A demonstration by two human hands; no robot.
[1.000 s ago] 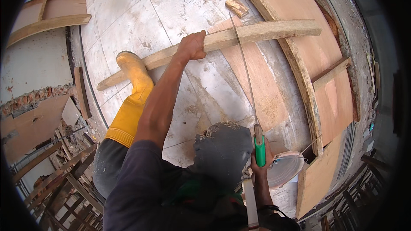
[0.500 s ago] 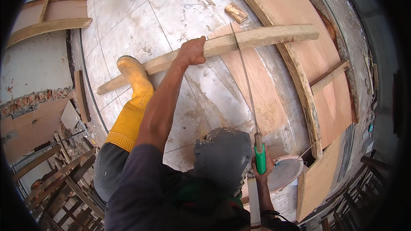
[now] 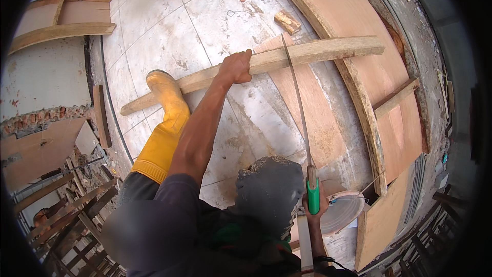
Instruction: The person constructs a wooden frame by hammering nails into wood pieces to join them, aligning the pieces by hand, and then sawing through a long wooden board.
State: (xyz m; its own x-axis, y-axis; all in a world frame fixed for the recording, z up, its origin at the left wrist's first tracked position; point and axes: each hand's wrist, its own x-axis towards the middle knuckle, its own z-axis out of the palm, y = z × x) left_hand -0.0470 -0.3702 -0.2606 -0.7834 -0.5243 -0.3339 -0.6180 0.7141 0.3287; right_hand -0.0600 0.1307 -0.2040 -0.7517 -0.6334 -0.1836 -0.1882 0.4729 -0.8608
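A long wooden beam (image 3: 328, 48) lies slantwise in front of me, its right end resting over a wood-framed panel. My left hand (image 3: 237, 67) is closed around the beam near its middle, pressing it from above. In my right hand (image 3: 313, 208) is the green handle of a handsaw (image 3: 296, 90), held close beside my right knee. The blade points away from me and crosses the beam a little right of my left hand. How deep it sits in the wood cannot be made out. My yellow rubber boot (image 3: 166, 92) is planted on the beam's left part.
The plywood panel with a timber frame (image 3: 359, 97) takes up the right side. A plywood strip (image 3: 312, 107) lies under the beam, and a short wood offcut (image 3: 287, 21) beyond it. A round tub (image 3: 343, 210) stands by my right hand. Piled timbers (image 3: 77, 210) are at lower left.
The whole view has shifted slightly, so the beam, boot and saw appear a little lower and further right. Both hands keep their holds, and the blade still crosses the beam.
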